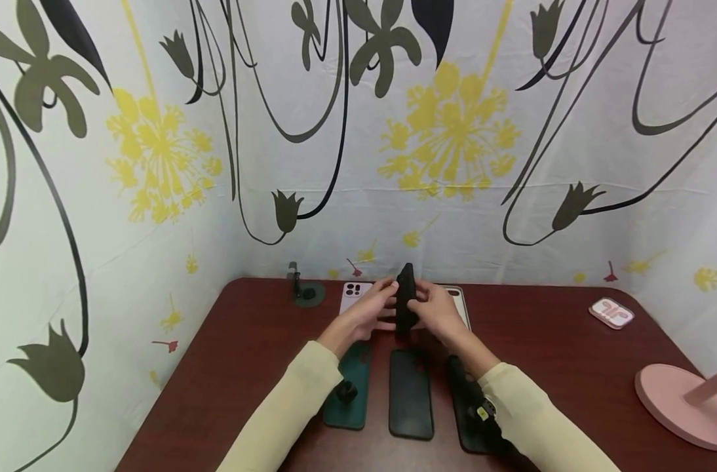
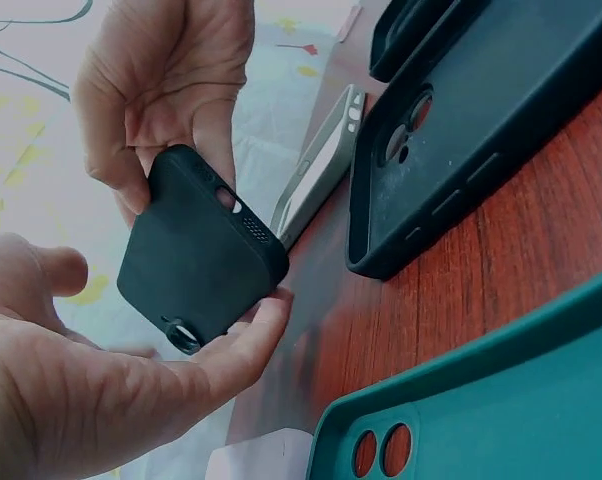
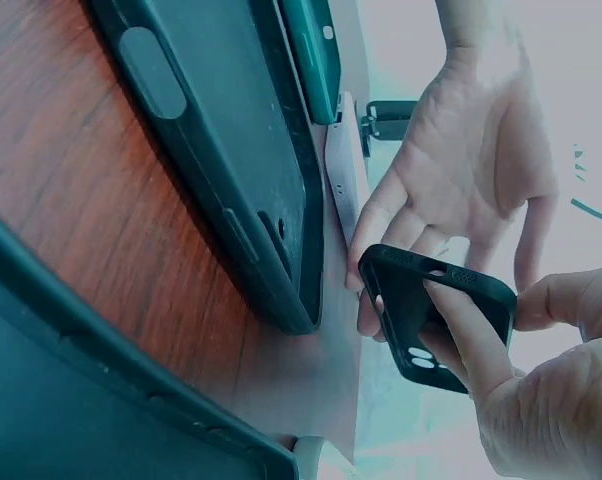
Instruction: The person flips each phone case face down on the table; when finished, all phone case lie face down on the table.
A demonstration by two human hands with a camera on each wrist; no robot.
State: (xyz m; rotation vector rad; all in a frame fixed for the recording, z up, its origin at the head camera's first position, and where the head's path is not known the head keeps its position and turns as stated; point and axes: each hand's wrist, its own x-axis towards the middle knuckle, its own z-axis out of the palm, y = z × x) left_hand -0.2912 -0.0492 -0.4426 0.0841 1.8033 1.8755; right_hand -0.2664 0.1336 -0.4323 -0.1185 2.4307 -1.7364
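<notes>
A black phone case (image 1: pixel 406 301) is held on edge above the back of the table. My right hand (image 1: pixel 438 311) pinches it; the right wrist view shows a finger inside the hollow of the case (image 3: pixel 396 290) and the thumb on its outer side. My left hand (image 1: pixel 367 311) is spread beside it. In the left wrist view, its straight fingers (image 2: pixel 251 335) touch the lower edge of the case (image 2: pixel 196 250), near a round camera opening, and the thumb stands apart. Below the hands lie a teal case (image 1: pixel 352 410), a black case (image 1: pixel 410 400) and another black case (image 1: pixel 470 429), partly hidden by my right forearm.
A lilac case (image 1: pixel 351 292) and a pale-rimmed case (image 1: pixel 461 305) lie at the back, partly covered by my hands. Left of them sits a dark round-based stand (image 1: pixel 309 295). To the right are a small pink-and-white item (image 1: pixel 612 313) and a pink round base (image 1: pixel 679 403).
</notes>
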